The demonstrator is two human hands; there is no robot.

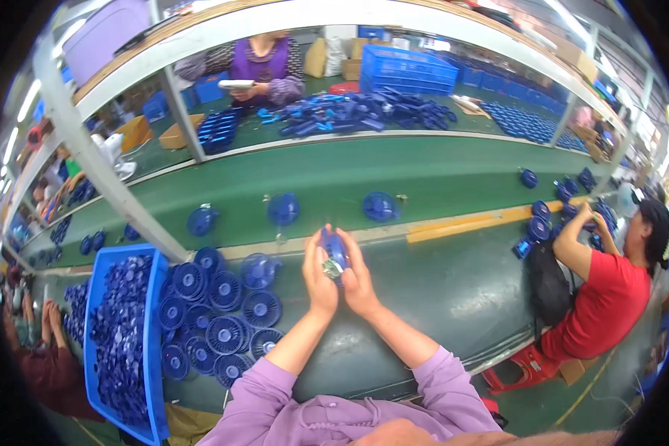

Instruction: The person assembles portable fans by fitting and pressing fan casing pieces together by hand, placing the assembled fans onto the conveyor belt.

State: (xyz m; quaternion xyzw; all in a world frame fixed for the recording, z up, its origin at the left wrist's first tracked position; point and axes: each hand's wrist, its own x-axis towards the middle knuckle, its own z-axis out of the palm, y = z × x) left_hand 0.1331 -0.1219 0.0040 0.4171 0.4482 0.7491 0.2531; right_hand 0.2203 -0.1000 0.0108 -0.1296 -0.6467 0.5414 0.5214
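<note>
Middle of frame | left hand (317,276) and right hand (357,278) gripped blue part (335,246) | seemed light, stiff, breakable | edges looked best to hold

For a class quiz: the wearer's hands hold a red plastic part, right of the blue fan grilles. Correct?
Wrong colour: the head view shows the left hand and right hand holding a blue plastic part, right of the blue fan grilles.

Left hand (318,281): frame centre, cupped against a blue part (333,245)
Right hand (360,281): closed on the part's other side
Blue grilles (225,334): lower left, clustered on the tabletop (438,297)
Blue bin (154,349): lower left, filled with small pieces (123,334)
Green belt (334,167): upper middle, carrying round blue units (282,209)
</note>
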